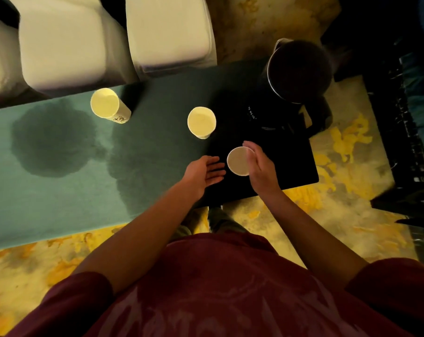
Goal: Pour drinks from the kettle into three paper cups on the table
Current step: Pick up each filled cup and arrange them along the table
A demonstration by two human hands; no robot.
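Note:
Three paper cups stand upright on the green-covered table (pixel 60 203). The far-left cup (pixel 105 103) and the middle cup (pixel 201 120) stand free. My right hand (pixel 260 167) curls around the right side of the nearest cup (pixel 238 160), which sits on the dark right end of the table. Just left of that cup is my left hand (pixel 206 172), palm up with fingers straight, holding nothing. The dark kettle (pixel 297 71) stands at the table's far right corner, its handle toward the front right, apart from both hands.
Dark wet-looking patches (pixel 53 142) spread over the table cloth at left and centre. White covered chairs (pixel 67 42) line the far side. A yellow patterned carpet (pixel 339 215) surrounds the table, and dark furniture (pixel 405 154) stands at the right.

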